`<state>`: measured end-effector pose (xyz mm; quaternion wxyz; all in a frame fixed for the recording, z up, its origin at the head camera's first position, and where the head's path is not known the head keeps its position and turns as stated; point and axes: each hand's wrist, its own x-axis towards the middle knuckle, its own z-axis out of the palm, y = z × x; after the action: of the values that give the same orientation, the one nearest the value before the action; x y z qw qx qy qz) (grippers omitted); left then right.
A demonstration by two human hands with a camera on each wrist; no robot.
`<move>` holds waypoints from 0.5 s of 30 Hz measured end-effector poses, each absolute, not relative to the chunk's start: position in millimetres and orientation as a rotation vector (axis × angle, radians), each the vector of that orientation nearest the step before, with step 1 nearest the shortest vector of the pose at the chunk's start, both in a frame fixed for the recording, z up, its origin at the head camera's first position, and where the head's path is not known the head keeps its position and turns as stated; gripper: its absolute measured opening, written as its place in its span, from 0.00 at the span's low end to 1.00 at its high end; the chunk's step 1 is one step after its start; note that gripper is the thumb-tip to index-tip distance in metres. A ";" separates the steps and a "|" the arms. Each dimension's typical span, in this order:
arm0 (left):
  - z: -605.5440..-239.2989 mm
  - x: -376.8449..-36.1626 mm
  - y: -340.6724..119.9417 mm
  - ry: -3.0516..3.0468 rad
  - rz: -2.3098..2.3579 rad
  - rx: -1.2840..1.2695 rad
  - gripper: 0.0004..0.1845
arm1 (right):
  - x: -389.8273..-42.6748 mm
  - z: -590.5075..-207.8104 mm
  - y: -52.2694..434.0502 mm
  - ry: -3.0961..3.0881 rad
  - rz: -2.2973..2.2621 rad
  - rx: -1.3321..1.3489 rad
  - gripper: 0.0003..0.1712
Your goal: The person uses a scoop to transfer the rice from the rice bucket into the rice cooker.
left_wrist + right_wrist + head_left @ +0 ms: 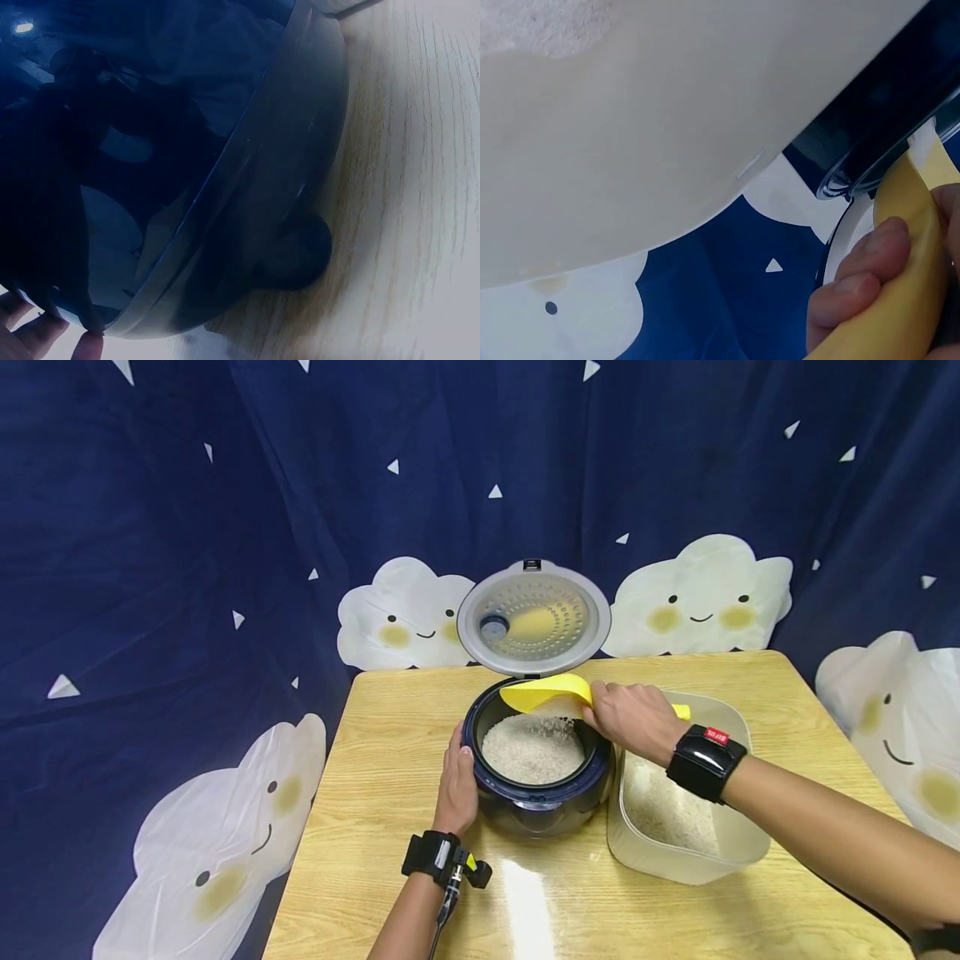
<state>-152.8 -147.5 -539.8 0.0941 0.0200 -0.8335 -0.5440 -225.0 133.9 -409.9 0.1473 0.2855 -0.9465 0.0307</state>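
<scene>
A dark blue rice cooker point(540, 814) stands on the table with its lid point(534, 614) raised, and white rice point(532, 750) lies in its pot. My right hand point(633, 717) grips a yellow scoop point(543, 692) by the handle. The scoop is tilted over the pot, with rice spilling from its edge. In the right wrist view, fingers curl round the yellow handle point(900, 300). My left hand point(456, 785) rests against the cooker's left side, fingers extended along the outer wall. Only its fingertips point(45, 330) show at the cooker's edge in the left wrist view.
Right of the cooker stands a cream plastic bin point(675, 856) with more rice point(667, 806) in it, and my right forearm passes above it. The wooden table point(397, 735) ends at a dark blue curtain point(525, 460) printed with clouds.
</scene>
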 end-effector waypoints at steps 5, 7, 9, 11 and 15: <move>-538.1 -152.1 -147.5 -2.475 -1.622 0.068 0.29 | -228.8 -408.5 131.0 -2.684 0.059 0.826 0.20; -538.0 -152.1 -147.5 -2.465 -1.627 0.061 0.29 | -230.1 -407.7 130.0 -2.668 0.048 0.828 0.19; -538.2 -152.4 -147.5 -2.456 -1.629 0.049 0.30 | -230.9 -406.9 129.2 -2.658 0.039 0.830 0.19; -538.7 -152.6 -147.3 -2.456 -1.622 0.042 0.30 | -231.4 -405.9 128.4 -2.647 0.034 0.835 0.19; -539.7 -153.0 -147.2 -2.462 -1.596 0.032 0.29 | -232.6 -403.8 126.9 -2.610 0.022 0.849 0.19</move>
<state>-153.0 -147.2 -539.7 0.1038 0.0108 -0.8346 -0.5409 -232.6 126.9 -403.8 0.1973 0.3033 -0.9322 0.0079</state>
